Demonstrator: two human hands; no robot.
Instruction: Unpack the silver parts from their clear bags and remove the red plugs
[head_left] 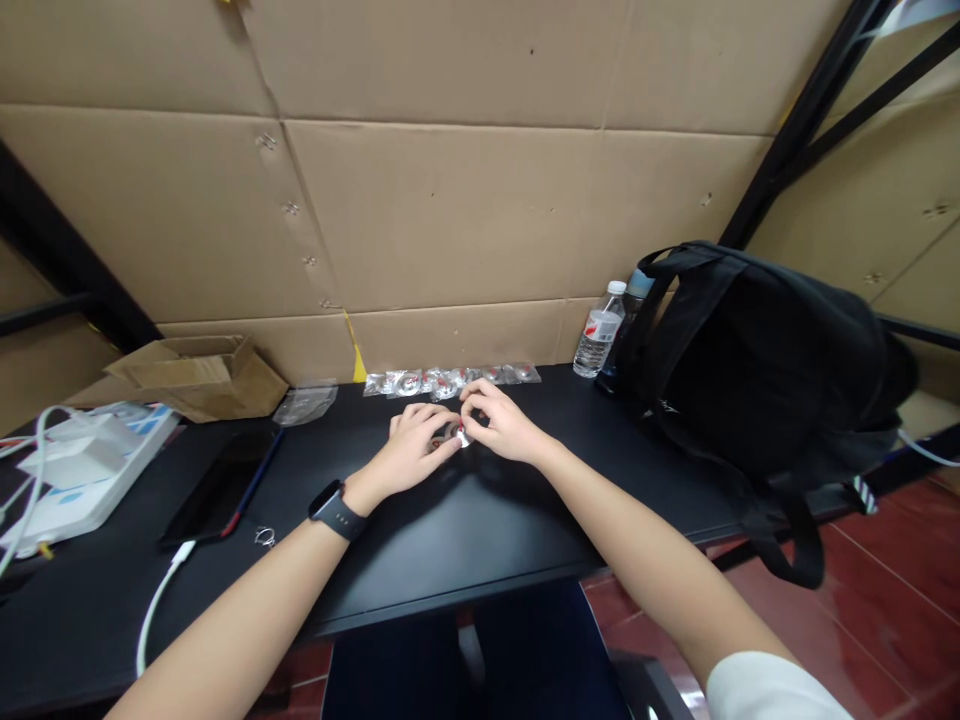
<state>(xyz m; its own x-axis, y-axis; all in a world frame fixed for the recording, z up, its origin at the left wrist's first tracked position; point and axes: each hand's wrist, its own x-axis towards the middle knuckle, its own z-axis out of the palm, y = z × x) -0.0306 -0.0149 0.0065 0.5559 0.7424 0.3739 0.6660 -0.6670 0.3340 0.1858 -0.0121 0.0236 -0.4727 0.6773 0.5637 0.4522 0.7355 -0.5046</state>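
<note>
Above the black desk point(457, 545), my left hand point(411, 445) and my right hand point(506, 425) meet at the fingertips. Between them is a small silver-and-red piece point(464, 437), mostly covered by the fingers, so its kind is hard to tell. My left thumb and fingers close on it from the left; my right thumb and index finger pinch it from the right. Just beyond my hands lies a row of small clear packets point(407, 384) with shiny round pieces and red bits inside. A dark watch point(337, 508) is on my left wrist.
At left are a brown paper bag point(217, 385), a clear plastic bag point(306, 402), a dark phone or tablet point(217, 490), small metal rings point(264, 537) and a white power strip point(97, 490) with cables. A water bottle point(598, 340) and black backpack point(787, 370) stand at right.
</note>
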